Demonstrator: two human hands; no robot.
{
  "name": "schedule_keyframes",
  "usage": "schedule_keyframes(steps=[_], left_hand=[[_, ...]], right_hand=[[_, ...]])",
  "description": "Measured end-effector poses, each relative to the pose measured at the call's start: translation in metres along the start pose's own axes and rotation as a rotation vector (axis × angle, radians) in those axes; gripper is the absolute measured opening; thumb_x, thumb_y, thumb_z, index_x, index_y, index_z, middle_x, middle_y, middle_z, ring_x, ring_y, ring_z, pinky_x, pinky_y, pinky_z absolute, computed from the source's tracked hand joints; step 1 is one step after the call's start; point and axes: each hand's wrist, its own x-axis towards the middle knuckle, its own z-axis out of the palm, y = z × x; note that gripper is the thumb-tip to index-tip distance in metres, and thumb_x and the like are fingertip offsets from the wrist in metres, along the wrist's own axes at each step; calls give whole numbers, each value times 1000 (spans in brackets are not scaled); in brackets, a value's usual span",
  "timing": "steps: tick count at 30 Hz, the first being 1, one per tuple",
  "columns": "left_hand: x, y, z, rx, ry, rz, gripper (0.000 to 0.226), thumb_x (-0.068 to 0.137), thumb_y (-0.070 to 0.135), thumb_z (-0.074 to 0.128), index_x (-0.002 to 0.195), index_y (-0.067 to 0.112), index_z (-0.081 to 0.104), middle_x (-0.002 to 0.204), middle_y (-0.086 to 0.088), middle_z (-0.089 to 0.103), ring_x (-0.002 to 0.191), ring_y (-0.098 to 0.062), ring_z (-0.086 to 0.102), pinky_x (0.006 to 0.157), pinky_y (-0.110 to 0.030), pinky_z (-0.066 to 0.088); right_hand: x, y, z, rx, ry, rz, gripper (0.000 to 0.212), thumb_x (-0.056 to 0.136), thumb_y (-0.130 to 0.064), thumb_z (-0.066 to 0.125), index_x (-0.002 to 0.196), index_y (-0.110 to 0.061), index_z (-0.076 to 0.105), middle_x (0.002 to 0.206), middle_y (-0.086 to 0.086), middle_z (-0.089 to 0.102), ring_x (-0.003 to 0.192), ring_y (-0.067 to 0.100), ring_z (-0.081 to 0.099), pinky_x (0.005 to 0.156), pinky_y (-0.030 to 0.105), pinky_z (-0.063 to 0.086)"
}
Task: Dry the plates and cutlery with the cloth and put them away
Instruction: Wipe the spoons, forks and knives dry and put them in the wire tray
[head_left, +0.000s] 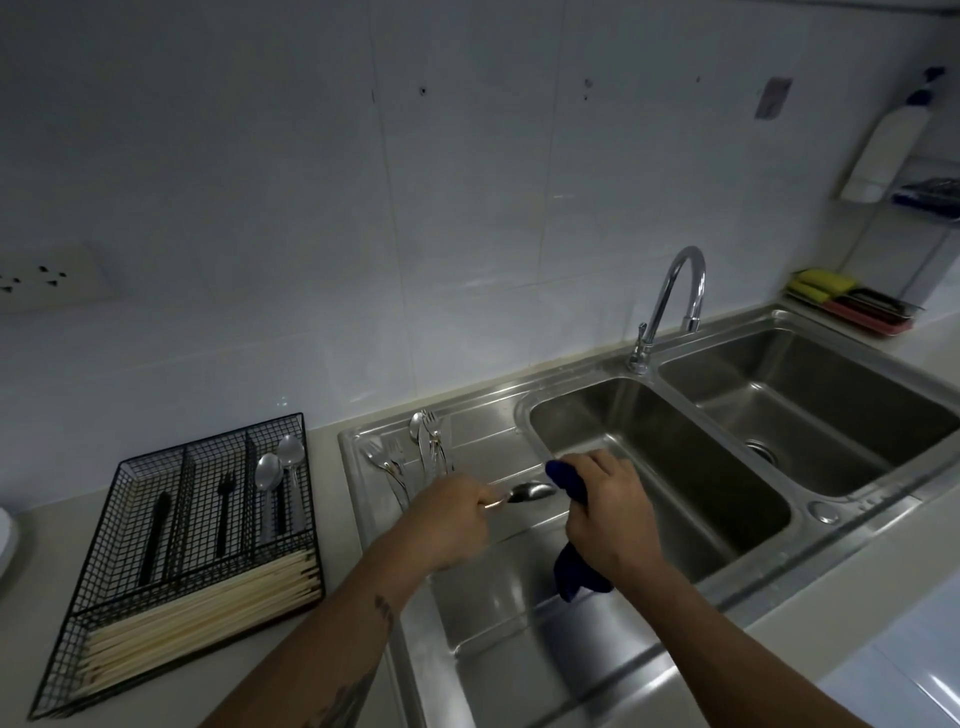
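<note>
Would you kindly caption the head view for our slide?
Left hand holds a spoon over the drainboard; right hand grips a blue cloth.

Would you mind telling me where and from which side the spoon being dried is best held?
Grip the spoon by its handle, coming from the left, as the left hand does. It lies roughly level with its bowl pointing right toward the blue cloth in the right hand, so a handle grip leaves the bowl free for wiping.
</note>
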Motion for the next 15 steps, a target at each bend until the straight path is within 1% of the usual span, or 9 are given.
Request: schedule_keyframes(steps=[2,3,4,5,7,9,11,13,15], left_hand=[[1,-4,0,55,109,-28,35,90,5,47,107,18,75,97,-11,71,83,-26,65,64,-22,40],[2,-5,0,40,146,-42,33,90,6,49,104,19,76,95,-9,72,81,-24,66,64,-23,42],[3,-4,0,3,171,-54,31,89,8,51,102,19,77,91,-6,72,78,-22,66,63,-24,46],[4,-2,-1,-53,187,-64,29,89,8,53,99,20,77,85,-2,73,76,-19,67,64,-27,52],[4,4,-6,-164,205,-70,26,87,7,57,92,20,78,73,6,69,72,-15,68,68,-30,59],[4,7,-13,-196,226,-74,25,83,6,58,83,21,78,68,12,67,69,-9,66,66,-24,55],[0,7,-16,-180,231,-80,25,81,7,58,77,21,78,67,14,66,68,-5,63,64,-19,49],[-5,8,-14,-189,207,-85,24,81,7,58,76,20,77,66,15,65,66,-2,61,61,-16,45],[-7,10,-13,-204,194,-77,23,83,7,59,79,19,77,64,16,64,63,-1,59,58,-15,43]], right_hand=[[1,-3,-1,62,31,52,49,71,2,62,117,-17,62,109,2,58,98,24,51,79,34,45],[2,-8,-2,70,47,22,54,69,4,61,120,-14,61,114,4,58,103,26,50,84,36,46],[3,-15,-2,63,56,-41,58,66,7,62,122,-11,60,119,7,58,107,27,50,91,38,46],[2,-22,0,46,57,-124,61,64,8,64,123,-8,60,123,11,56,112,28,48,99,38,44],[-3,-31,7,-35,10,-276,66,62,5,69,126,-4,56,132,15,53,124,31,45,110,38,33],[-10,-27,16,-113,-62,-318,75,65,-1,73,135,-6,48,142,14,46,134,34,38,112,47,32],[-14,-19,21,-152,-111,-265,80,67,-3,74,140,-9,43,148,12,40,139,36,31,112,54,30],[-16,-22,19,-171,-127,-241,79,68,-3,71,141,-10,43,150,12,37,141,37,27,112,56,27],[-16,-29,15,-192,-134,-269,78,67,-4,67,141,-10,44,151,10,38,142,38,24,113,57,24]])
